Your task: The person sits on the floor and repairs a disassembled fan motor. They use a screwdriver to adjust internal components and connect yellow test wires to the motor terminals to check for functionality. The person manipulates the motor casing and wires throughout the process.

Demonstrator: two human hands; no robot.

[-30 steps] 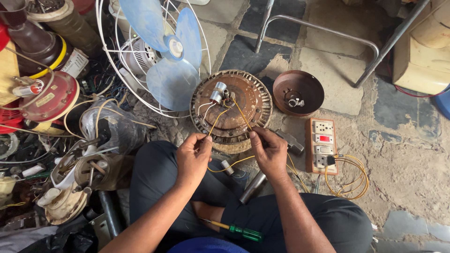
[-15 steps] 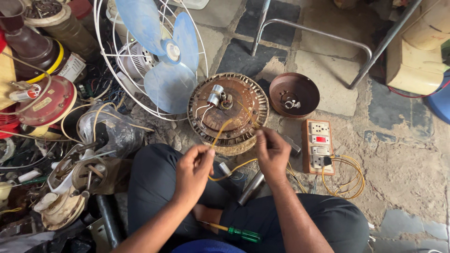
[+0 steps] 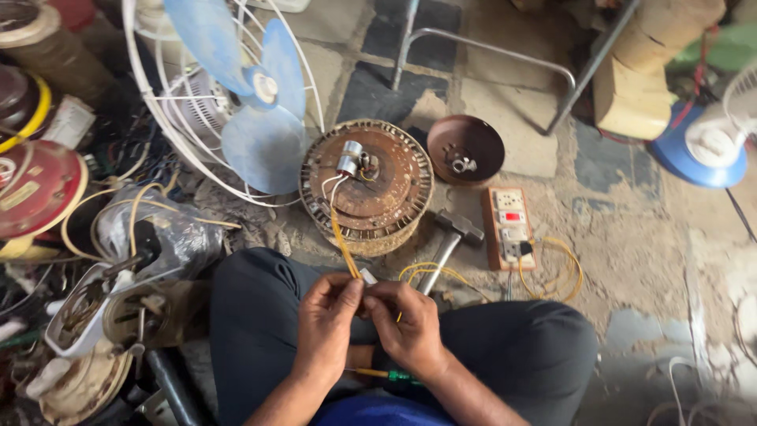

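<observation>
A rusty round fan motor [image 3: 371, 185] lies on the floor in front of my knees, a small silver capacitor [image 3: 348, 159] on top. Thin yellow and white wires [image 3: 339, 233] run from it down to my hands. My left hand [image 3: 327, 319] and my right hand [image 3: 406, 323] are pressed together over my lap, both pinching the wire ends between fingertips. A green-handled screwdriver [image 3: 386, 374] lies across my lap under my wrists.
A blue-bladed table fan [image 3: 244, 95] in a white cage lies at the upper left. A brown bowl [image 3: 465, 150] with small parts, a hammer [image 3: 445, 241] and a wooden switch-and-socket board [image 3: 509, 225] sit to the right. Scrap parts pile up on the left.
My hands have drawn back from beside the motor to my lap and come together on the wires. The view has shifted slightly.
</observation>
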